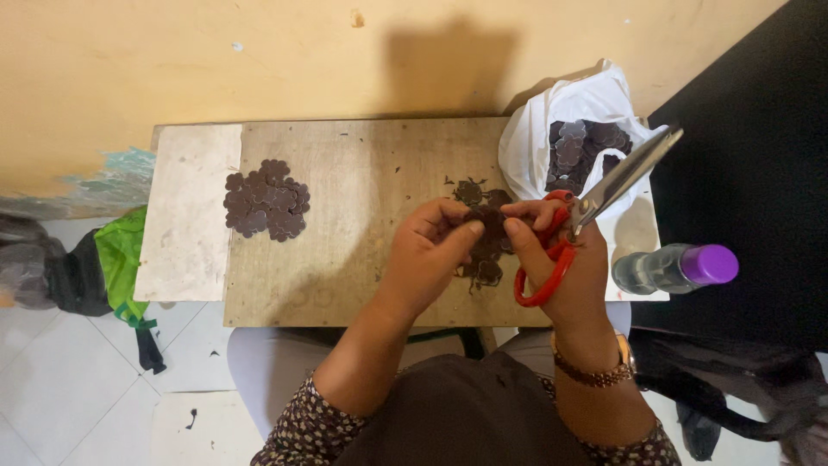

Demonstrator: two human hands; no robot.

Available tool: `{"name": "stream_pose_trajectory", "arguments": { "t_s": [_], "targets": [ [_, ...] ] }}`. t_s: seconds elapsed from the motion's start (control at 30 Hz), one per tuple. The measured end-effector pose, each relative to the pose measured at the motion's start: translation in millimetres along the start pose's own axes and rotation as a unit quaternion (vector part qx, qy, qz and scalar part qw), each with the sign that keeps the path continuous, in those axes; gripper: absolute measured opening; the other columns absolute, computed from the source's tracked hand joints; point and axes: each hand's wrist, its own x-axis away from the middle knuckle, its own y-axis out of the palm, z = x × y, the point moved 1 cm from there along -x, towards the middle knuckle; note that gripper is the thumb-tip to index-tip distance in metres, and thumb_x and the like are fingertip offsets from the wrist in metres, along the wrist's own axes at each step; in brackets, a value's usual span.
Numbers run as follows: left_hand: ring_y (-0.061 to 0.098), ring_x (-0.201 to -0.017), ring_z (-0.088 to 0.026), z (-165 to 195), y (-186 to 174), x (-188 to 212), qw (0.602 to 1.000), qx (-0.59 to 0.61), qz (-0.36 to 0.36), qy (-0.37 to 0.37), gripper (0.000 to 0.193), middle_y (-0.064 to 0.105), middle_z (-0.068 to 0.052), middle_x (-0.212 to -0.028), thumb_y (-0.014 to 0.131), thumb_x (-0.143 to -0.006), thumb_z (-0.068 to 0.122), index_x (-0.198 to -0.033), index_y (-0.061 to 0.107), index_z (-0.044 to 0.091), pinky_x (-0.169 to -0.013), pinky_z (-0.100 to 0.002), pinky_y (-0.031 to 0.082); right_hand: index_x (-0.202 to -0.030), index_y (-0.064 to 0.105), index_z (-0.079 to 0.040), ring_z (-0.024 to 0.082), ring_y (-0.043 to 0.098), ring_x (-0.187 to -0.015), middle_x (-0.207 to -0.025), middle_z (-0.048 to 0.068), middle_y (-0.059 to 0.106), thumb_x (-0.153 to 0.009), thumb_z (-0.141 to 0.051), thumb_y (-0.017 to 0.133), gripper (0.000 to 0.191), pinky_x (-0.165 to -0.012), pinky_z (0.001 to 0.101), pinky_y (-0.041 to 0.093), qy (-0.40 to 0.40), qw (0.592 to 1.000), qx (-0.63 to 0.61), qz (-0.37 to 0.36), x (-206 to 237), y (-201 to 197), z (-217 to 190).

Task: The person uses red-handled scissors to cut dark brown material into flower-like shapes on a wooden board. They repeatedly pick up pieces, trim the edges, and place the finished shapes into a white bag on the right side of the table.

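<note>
**Both hands on dark flower-shaped cutout, scissors in right**

While the left hand (429, 250) comes in from lower centre with forearm angled up and right, its fingers curl closed and thumb and fingertips pinch the near edge of a dark flower-shaped cutout (489, 226). That piece sits above the right half of the wooden board (362, 173), between both hands, over a small heap of loose dark cutouts (483, 269).

Left to right: green cloth bag (121, 255) on the white tiled floor beside the bench. Pale rectangular sheet (188, 211), matte and scuffed, covers the board's left end. Just right of it a flat pile of cutouts (266, 200), dark brown-purple, scalloped edges, overlapping. Board surface is bare wood, scratched, speckled with tiny dark offcuts.

Right hand (565, 263) is upright from the lower edge, wristwatch (595, 373) with brown metal band at the wrist. Fingers are wrapped through the red plastic loops of the scissors (595, 207), gripping them; index finger and thumb also touch the cutout's right side. Steel blades point up and right, closed or nearly so, over a white plastic bag (535, 147). Bag is crinkled, open-mouthed, holding more dark cutouts, at the board's far right corner. Clear plastic bottle (673, 267) with purple cap lies on its side at the right edge, near the right hand.
</note>
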Motion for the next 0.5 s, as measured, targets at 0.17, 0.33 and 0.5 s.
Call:
{"name": "stream_pose_trajectory", "arguments": {
  "t_s": [0.17,0.33,0.5],
  "targets": [
    [0.068,-0.081,-0.008,12.7,0.1,-4.3,0.996,0.009,0.093,-0.012,0.019,0.074,-0.005,-0.097,0.07,-0.096,0.008,-0.114,0.065,0.003,-0.063,-0.021,0.052,-0.105,0.052,-0.007,0.014,0.063,-0.093,-0.103,0.008,0.065,-0.097,-0.01,0.071,0.02,-0.081,0.0269,0.052,0.044,0.991,0.116,-0.054,9.0,-4.8,5.7],
    [0.068,-0.086,-0.01,22.9,2.1,-3.9,0.995,0.05,0.086,0.008,0.018,0.074,-0.005,-0.099,0.071,-0.095,0.006,-0.111,0.064,0.003,-0.069,-0.022,0.053,-0.111,0.06,-0.008,0.014,0.058,-0.083,-0.091,0.005,0.059,-0.091,-0.025,0.075,0.031,-0.074,0.0309,0.052,0.142,0.966,0.158,-0.147,22.9,3.4,20.0],
    [0.069,-0.086,-0.01,21.6,4.3,-2.1,0.99,0.096,0.102,0.001,0.014,0.074,-0.007,-0.098,0.071,-0.096,0.006,-0.106,0.063,0.004,-0.068,-0.021,0.051,-0.114,0.059,-0.006,0.012,0.054,-0.089,-0.098,0.002,0.057,-0.096,-0.032,0.068,0.033,-0.079,0.0288,0.05,0.082,0.965,0.141,-0.207,28.8,5.8,25.5]
  ]
}}
